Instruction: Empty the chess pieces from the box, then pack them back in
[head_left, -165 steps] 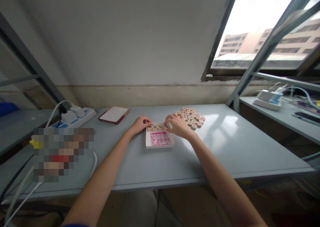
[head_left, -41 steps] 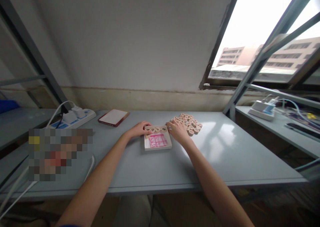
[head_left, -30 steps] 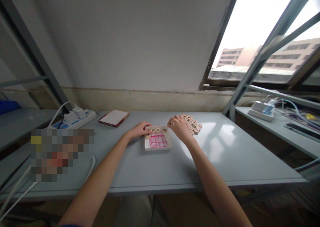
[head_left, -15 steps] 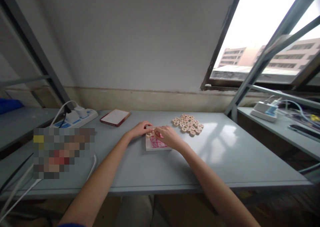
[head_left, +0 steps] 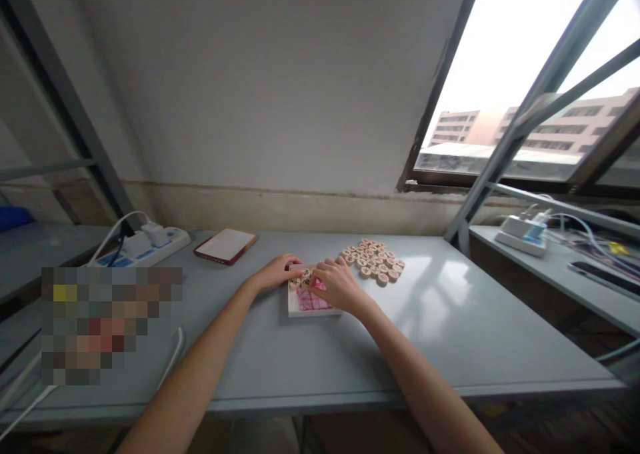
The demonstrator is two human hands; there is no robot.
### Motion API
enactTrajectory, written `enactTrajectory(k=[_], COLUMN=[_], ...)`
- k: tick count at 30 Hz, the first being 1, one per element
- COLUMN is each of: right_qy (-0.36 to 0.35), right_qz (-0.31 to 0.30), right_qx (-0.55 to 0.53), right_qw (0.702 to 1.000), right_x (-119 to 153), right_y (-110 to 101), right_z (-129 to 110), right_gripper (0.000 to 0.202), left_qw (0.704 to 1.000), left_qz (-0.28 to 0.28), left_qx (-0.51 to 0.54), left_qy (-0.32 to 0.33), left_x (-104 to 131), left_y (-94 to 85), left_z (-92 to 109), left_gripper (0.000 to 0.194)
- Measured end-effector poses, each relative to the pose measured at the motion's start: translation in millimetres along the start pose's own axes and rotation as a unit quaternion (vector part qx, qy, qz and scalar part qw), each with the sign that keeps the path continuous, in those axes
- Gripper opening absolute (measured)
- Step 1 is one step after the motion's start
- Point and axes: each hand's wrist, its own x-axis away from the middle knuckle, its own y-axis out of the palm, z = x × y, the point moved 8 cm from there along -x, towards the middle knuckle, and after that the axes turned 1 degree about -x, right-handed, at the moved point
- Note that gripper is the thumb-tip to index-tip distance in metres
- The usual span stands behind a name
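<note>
A white open box (head_left: 294, 312) rests on the table in front of me. Inside it lies a folded sheet with a pink grid (head_left: 312, 300). Round wooden Chinese chess pieces (head_left: 295, 283) with dark characters sit on the sheet along the box's far left side. My left hand (head_left: 274, 273) grips the box's far left corner, its thumb by the pieces. My right hand (head_left: 341, 286) reaches over the box from the right, fingers pinched at a chess piece (head_left: 308, 280) beside the others. Its fingers partly cover that piece and the box's far side.
Loose chess pieces (head_left: 374, 261) lie spread out to the right of the box. A box lid (head_left: 226, 245) with a reddish edge lies at the back left. Power strips (head_left: 165, 239) with plugs and white cables are on the left; another strip (head_left: 521, 235) stands far right.
My right hand has lowered a chess piece into the box beside another piece. The left hand keeps to the box's corner. The view has tilted up slightly.
</note>
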Motion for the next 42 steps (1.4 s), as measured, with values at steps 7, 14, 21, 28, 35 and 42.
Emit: enactTrajectory(k=[7,14,21,28,35,42], right_qy=[0.027,0.049,0.199,0.306,0.292,0.271], right_qz=[-0.018,-0.002,0.091,0.029,-0.014,-0.015], right_qx=[-0.009,-0.032,0.049,0.116,0.061,0.009], right_qw=[0.999,0.998,0.975,0.945,0.954,0.963], right_x=[-1.4,-1.8,17.0,36.0,29.9,25.7], right_y=[8.1,10.4,-18.6,5.6,-0.4,7.9], right_z=[9.3,16.9,81.1,118.2,103.2,99.7], right_gripper=[0.015,0.011,0.011,0.028,0.021,0.028], left_qw=[1.0,1.0,1.0,1.0,1.0,1.0], left_qz=[0.005,0.004,0.001,0.001,0.006,0.005], left_qx=[-0.005,-0.01,-0.011,0.011,0.006,0.006], left_qy=[0.004,0.012,-0.001,0.002,-0.006,-0.007], left_x=[0.1,0.5,0.5,0.3,1.2,1.0], left_y=[0.1,0.9,2.2,1.6,0.2,0.7], left_z=[2.3,2.3,-4.3,-1.4,-0.1,-2.0], left_gripper=[0.029,0.033,0.035,0.033,0.032,0.031])
